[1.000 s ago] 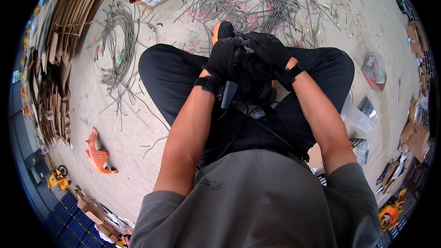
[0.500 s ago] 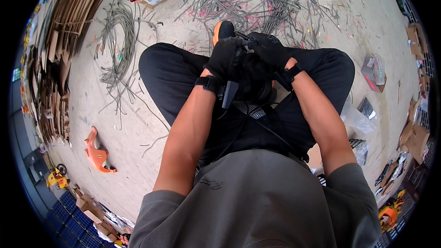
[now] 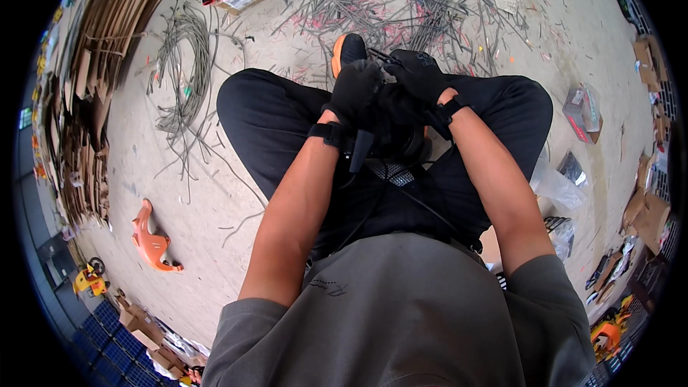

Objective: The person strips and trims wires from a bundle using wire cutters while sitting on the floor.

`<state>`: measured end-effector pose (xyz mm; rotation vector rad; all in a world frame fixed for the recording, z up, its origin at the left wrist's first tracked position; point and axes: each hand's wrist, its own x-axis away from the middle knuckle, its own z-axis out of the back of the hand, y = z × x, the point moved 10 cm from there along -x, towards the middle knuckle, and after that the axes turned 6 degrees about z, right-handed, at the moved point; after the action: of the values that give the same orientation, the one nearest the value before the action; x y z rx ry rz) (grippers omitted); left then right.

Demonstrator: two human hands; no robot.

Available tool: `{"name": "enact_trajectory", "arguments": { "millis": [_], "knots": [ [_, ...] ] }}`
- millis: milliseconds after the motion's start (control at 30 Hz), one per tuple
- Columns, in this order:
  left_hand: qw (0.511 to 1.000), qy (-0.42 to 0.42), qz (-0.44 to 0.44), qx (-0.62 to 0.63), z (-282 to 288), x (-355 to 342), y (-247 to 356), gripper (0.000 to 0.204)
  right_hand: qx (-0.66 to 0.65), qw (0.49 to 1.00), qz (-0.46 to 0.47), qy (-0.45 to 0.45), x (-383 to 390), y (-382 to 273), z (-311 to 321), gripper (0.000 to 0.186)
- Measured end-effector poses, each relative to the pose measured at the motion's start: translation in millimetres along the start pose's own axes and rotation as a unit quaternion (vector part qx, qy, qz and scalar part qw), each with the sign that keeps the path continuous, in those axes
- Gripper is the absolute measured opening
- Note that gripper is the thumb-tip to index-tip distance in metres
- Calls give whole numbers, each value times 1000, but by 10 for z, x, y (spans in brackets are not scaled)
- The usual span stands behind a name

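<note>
My black-gloved left hand [image 3: 356, 89] and right hand [image 3: 417, 75] sit close together above my bent legs [image 3: 276, 118]. Both curl inward; I cannot tell whether my fingers pinch the thin dark strand [image 3: 380, 56] between them. Cable scraps [image 3: 430, 11] litter the floor [image 3: 208, 251] ahead; a cable coil [image 3: 169, 120] lies left.

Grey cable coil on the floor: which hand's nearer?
Left. The left hand is to the right of the grey cable coil, with the left knee between them; the right hand is farther right, past the left hand.
</note>
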<state>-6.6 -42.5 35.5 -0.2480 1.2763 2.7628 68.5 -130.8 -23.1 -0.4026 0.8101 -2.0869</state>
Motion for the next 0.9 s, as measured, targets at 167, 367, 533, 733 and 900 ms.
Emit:
{"name": "enact_trajectory", "arguments": {
  "millis": [167,367,533,733,900],
  "knots": [
    [998,19,2,-54,-19,66,17,9,16,999,-43,9,32,37,-4,40],
    [988,20,143,47,-179,103,-475,18,46,997,-45,-33,-96,56,-30,41],
    [992,50,95,-69,-119,112,-314,26,50,992,-84,-85,-166,133,-95,45],
    [983,35,181,-14,-212,182,-548,23,60,987,-99,-107,-198,149,-162,48],
    [985,12,112,-128,-143,181,-263,15,96,990,-73,-73,-239,219,-186,46]
  ]
}}
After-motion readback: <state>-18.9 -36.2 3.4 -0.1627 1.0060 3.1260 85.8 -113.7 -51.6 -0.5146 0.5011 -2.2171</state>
